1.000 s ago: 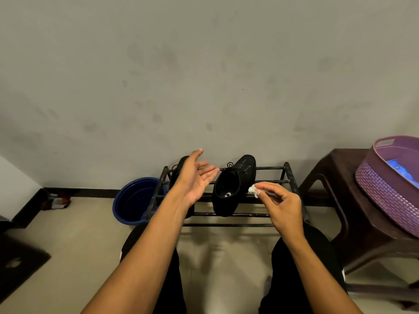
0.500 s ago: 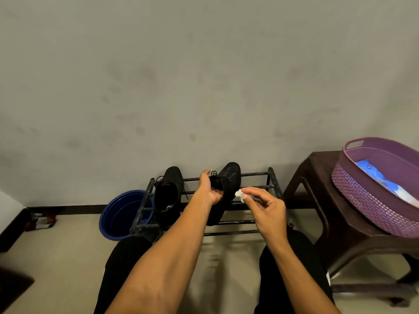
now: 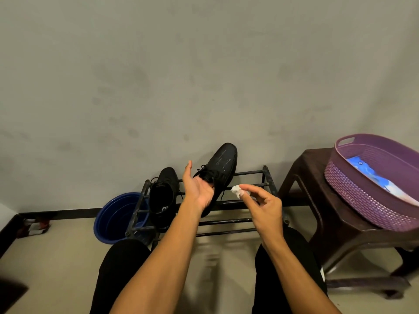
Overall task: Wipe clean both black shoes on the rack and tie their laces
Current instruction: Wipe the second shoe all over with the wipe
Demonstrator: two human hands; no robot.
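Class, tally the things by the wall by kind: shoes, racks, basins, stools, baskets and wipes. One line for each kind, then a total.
Shoes: 2 (left shoe, right shoe)
Rack: 1
Basin: 1
Stool: 1
Basket: 1
Wipe: 1
Total: 7

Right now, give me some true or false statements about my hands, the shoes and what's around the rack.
The left hand holds the lifted shoe, toe tilted up. True.
The right hand is empty. False: it pinches a white wad.
The other shoe lies on the rack. True.
The blue basin sits on the rack. False: it stands on the floor beside the rack.
The purple basket stands on the brown stool. True.
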